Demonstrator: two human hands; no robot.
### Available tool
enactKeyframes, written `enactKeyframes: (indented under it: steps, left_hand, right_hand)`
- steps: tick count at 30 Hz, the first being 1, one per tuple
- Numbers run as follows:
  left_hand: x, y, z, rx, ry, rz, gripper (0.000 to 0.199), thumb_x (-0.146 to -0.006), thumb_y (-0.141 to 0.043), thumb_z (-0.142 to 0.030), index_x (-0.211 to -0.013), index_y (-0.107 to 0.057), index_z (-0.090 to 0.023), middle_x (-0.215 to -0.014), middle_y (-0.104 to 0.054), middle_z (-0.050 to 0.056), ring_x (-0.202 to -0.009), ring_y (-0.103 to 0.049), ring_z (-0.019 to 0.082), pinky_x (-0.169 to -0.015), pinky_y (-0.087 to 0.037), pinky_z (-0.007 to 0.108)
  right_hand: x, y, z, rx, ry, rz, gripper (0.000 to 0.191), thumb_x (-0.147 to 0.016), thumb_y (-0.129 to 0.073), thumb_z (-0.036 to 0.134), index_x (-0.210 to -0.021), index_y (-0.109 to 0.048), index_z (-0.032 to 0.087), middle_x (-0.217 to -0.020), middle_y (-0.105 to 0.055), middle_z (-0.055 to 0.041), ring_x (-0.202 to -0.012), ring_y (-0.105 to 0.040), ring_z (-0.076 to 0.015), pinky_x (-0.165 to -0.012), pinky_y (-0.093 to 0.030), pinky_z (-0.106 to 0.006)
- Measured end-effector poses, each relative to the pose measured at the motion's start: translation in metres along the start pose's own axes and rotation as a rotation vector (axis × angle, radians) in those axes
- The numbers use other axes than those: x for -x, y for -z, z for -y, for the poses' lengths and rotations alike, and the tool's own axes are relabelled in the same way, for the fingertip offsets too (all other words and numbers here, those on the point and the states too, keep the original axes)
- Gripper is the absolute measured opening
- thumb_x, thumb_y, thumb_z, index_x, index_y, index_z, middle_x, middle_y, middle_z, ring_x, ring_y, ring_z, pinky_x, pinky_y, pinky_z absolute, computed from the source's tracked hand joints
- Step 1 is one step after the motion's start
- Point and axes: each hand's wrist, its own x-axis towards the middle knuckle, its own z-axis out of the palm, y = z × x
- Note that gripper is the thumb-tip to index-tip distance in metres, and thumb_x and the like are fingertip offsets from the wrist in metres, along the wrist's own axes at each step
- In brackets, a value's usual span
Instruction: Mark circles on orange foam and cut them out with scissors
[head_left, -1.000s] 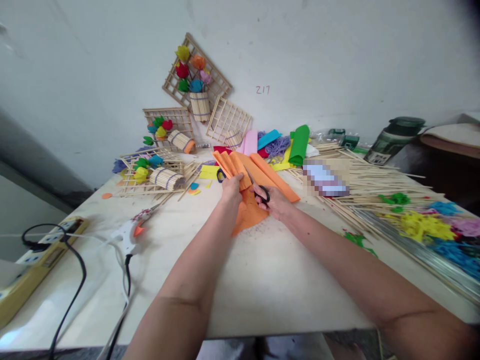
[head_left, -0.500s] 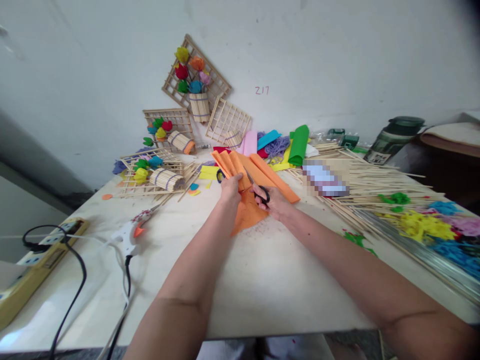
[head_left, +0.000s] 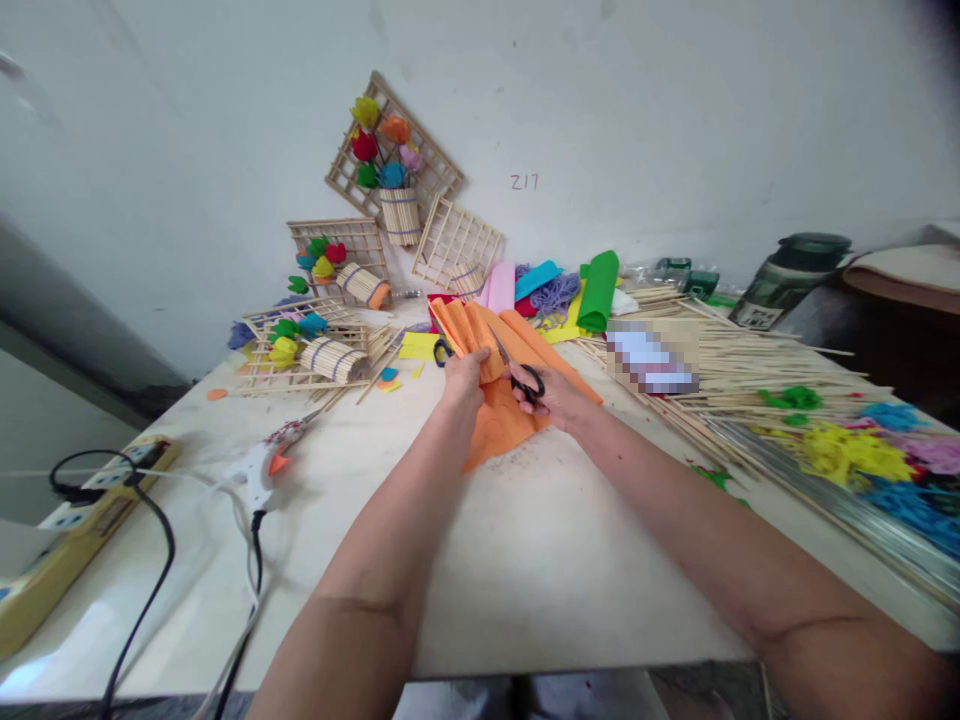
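My left hand is closed on folded orange paper near the middle of the table. The fingers of my right hand are wrapped round the black handles of a pair of scissors. The scissors' blades point up and left, against the orange paper beside my left fingers. More orange paper lies flat under both hands, and a long orange piece reaches to the right behind them. Another black handle loop shows just left of my left hand.
A glue gun with cables and a power strip are at the left. Stick lattices with paper flowers stand behind. Thin sticks, paper scraps and a bottle are on the right.
My right hand and the scissors have shifted slightly to the right. The folded paper in my left hand has moved a little to the right too.
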Motion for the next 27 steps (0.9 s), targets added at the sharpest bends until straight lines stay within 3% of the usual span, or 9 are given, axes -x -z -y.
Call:
enactKeyframes:
  steps: [8,17,27]
  left_hand:
    - [0.0004,-0.0001,0.0005,0.006,-0.004,0.011,0.025,-0.059,-0.065,-0.004,-0.084,-0.063,-0.012,-0.083,-0.069,0.009,-0.084,-0.068,0.025,-0.075,-0.056,0.038]
    - [0.0012,-0.0011,-0.0008,0.002,-0.006,-0.020,0.024,-0.059,-0.065,-0.004,-0.081,-0.062,-0.013,-0.083,-0.068,0.008,-0.083,-0.068,0.024,-0.075,-0.055,0.038]
    - [-0.0013,0.0005,0.0027,0.031,-0.021,0.019,0.027,-0.059,-0.063,-0.004,-0.083,-0.063,-0.013,-0.079,-0.069,0.007,-0.082,-0.067,0.023,-0.074,-0.055,0.035]
  right_hand:
    - [-0.0001,-0.0020,0.0014,0.010,-0.005,-0.055,0.034,-0.071,-0.070,0.044,-0.077,-0.060,0.012,-0.050,-0.046,0.0047,-0.037,-0.035,-0.0030,-0.033,-0.024,-0.017]
    - [-0.0029,-0.0050,-0.0012,-0.056,0.038,-0.063,0.022,-0.078,-0.066,0.031,-0.071,-0.060,0.011,-0.048,-0.042,0.0046,-0.039,-0.032,-0.0031,-0.031,-0.022,-0.015]
    - [-0.0057,-0.0053,-0.0029,-0.040,0.025,-0.091,0.019,-0.080,-0.063,0.028,-0.070,-0.060,0.011,-0.046,-0.042,0.0045,-0.036,-0.031,-0.0027,-0.030,-0.021,-0.015]
